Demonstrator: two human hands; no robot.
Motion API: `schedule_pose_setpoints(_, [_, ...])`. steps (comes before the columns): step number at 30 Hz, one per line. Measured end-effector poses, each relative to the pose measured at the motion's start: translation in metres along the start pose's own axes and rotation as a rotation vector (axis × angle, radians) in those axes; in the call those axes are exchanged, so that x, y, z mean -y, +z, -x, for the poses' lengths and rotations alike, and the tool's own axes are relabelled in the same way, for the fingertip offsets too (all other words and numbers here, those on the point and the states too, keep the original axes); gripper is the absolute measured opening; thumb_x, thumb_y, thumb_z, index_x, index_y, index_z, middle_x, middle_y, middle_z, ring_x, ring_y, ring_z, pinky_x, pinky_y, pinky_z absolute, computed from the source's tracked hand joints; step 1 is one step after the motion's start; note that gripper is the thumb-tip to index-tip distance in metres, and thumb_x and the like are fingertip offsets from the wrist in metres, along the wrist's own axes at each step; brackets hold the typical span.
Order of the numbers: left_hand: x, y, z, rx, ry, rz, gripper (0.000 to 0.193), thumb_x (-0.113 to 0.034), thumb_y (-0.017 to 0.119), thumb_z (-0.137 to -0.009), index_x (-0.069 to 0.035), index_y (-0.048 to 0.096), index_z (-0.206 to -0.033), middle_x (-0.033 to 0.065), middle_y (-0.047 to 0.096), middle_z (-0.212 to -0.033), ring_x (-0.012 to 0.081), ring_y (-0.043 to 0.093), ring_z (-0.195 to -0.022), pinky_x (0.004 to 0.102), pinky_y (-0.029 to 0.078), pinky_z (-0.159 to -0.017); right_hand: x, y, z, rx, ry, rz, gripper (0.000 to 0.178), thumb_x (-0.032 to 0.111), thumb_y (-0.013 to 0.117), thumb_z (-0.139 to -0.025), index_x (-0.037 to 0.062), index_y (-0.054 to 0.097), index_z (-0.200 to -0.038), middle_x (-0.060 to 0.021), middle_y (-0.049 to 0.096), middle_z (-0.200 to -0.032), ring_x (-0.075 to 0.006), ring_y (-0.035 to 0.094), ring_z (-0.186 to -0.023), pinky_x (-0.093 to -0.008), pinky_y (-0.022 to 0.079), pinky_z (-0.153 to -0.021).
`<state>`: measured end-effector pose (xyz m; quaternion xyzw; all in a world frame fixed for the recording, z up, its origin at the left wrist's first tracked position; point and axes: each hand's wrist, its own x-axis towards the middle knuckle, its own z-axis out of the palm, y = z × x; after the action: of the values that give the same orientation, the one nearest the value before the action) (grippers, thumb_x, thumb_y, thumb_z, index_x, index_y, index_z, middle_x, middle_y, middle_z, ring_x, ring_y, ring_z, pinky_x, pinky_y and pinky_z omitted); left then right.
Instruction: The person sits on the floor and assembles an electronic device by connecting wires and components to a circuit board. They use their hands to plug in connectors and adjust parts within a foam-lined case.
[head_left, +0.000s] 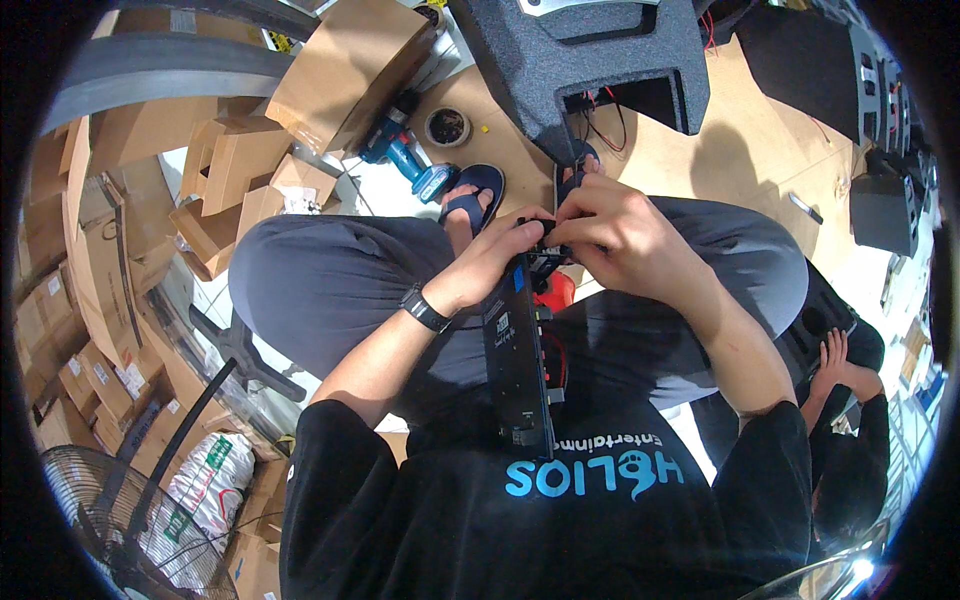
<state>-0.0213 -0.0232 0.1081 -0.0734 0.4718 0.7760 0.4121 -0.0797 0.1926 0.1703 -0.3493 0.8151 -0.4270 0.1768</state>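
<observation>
A long black electronics panel (512,375) stands on edge between my thighs, running from my shirt toward my knees. My left hand (490,262) is wrapped around its far end, thumb along the top. Right beside it, my right hand (622,228) is closed in a pinch against the same end; whatever its fingertips hold is hidden. Small connectors and a thin red wire show along the panel's right side. Under the right hand lies a red object (557,291), mostly covered, whose kind I cannot make out.
Ahead stands a grey carpeted speaker cabinet (610,65) with loose wires in its opening. A cordless drill (405,165) and a round bowl (447,127) sit near my left foot. Cardboard boxes (345,65) and a fan (130,510) are leftward. Another person's hand (833,362) is at right.
</observation>
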Motion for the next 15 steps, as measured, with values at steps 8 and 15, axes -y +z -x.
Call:
schedule_pose_setpoints(8, [-0.0014,0.0016,0.0018,-0.009,-0.045,-0.022,0.043,-0.034,0.045,-0.107,0.000,0.056,-0.131,0.0072,0.063,-0.122,0.0132,0.056,-0.113,0.0276,0.040,-0.103,0.0000,0.0007,-0.0001,-0.008,-0.064,0.057,0.015,-0.001,0.071,-0.072,0.0045,0.074,-0.086,-0.0116,0.064,-0.085,-0.0320,0.064,-0.087,-0.0431,0.054,-0.079])
schedule_pose_setpoints(15, [0.0031,0.0002,0.0015,-0.027,-0.064,-0.006,0.045,-0.034,0.044,-0.107,0.002,0.055,-0.134,0.0085,0.062,-0.125,0.0142,0.055,-0.115,0.0278,0.039,-0.105,0.0044,0.0032,0.0005,-0.029,-0.052,0.047,0.012,-0.002,0.070,-0.072,0.0031,0.073,-0.083,-0.0126,0.063,-0.083,-0.0332,0.063,-0.086,-0.0432,0.054,-0.078])
